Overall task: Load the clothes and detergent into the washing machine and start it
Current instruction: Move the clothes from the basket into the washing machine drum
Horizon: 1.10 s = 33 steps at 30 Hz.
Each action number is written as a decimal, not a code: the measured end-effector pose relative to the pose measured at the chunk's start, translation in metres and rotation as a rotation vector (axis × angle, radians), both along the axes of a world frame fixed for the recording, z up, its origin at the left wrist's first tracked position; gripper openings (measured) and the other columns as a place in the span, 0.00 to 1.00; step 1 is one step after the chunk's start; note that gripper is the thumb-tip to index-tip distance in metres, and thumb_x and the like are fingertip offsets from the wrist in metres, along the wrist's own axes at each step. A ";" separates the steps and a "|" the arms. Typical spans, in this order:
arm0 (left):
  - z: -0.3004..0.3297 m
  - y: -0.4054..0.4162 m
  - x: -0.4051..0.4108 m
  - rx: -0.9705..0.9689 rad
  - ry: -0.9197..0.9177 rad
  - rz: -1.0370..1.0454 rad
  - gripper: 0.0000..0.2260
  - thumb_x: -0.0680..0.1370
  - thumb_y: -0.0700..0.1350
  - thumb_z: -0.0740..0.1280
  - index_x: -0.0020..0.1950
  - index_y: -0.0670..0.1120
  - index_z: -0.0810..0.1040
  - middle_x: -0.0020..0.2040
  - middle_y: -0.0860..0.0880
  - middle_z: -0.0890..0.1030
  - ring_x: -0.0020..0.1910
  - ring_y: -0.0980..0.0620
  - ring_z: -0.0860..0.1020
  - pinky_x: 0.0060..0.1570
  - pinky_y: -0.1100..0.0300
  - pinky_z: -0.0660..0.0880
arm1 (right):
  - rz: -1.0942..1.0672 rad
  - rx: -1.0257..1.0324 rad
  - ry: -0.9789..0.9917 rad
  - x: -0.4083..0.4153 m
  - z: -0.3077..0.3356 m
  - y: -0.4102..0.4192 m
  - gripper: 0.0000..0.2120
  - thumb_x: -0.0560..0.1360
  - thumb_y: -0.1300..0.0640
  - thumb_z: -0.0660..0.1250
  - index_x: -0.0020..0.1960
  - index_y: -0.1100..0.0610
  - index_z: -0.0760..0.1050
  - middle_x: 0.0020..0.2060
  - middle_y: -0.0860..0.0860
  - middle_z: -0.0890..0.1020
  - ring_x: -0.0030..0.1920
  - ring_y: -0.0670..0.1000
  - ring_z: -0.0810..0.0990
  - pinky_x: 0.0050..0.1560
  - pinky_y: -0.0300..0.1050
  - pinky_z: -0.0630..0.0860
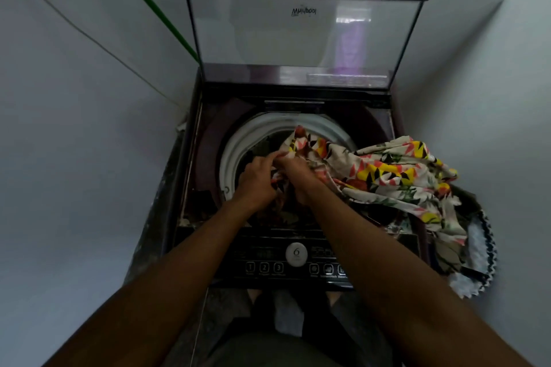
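A top-loading washing machine [205,158] stands in front of me with its glass lid [304,39] raised upright. A floral cloth [387,176], cream with yellow, coral and black shapes, hangs from the drum's white rim [235,152] over the machine's right side. My left hand [256,179] and my right hand [298,176] meet over the drum opening, and both grip a bunched end of this cloth. Dark clothes lie inside the drum beneath my hands. No detergent is in view.
The control panel [268,265] with a round dial [296,253] and a row of buttons runs along the front edge under my forearms. Grey walls close in on the left and right. A white, zigzag-edged cloth [480,256] hangs at the machine's right front corner. A green cord [149,3] slants along the left wall.
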<state>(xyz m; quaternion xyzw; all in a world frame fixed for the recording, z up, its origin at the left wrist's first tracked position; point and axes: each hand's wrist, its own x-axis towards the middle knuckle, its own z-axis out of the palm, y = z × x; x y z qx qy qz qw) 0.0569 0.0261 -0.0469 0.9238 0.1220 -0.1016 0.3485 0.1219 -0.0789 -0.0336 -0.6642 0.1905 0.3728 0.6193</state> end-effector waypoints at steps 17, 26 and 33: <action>0.032 -0.098 0.056 -0.218 -0.091 -0.216 0.22 0.74 0.39 0.69 0.69 0.47 0.74 0.63 0.48 0.75 0.58 0.51 0.76 0.59 0.56 0.75 | 0.108 -0.778 -0.751 0.041 0.024 -0.118 0.09 0.70 0.60 0.66 0.49 0.58 0.81 0.48 0.55 0.81 0.52 0.57 0.78 0.53 0.51 0.75; 0.043 -0.188 0.076 -0.228 -0.136 -0.405 0.27 0.71 0.43 0.75 0.69 0.45 0.74 0.66 0.44 0.73 0.66 0.47 0.73 0.63 0.64 0.65 | -0.088 -1.116 -0.470 0.037 0.031 -0.212 0.40 0.71 0.32 0.65 0.76 0.49 0.58 0.76 0.61 0.57 0.75 0.67 0.54 0.67 0.76 0.54; 0.021 -0.216 0.080 -0.087 -0.113 -0.428 0.43 0.63 0.57 0.81 0.74 0.50 0.66 0.76 0.49 0.63 0.75 0.47 0.61 0.74 0.49 0.60 | -0.154 -0.674 -0.210 0.028 0.005 -0.264 0.56 0.61 0.20 0.63 0.79 0.43 0.46 0.77 0.63 0.53 0.74 0.68 0.59 0.70 0.68 0.64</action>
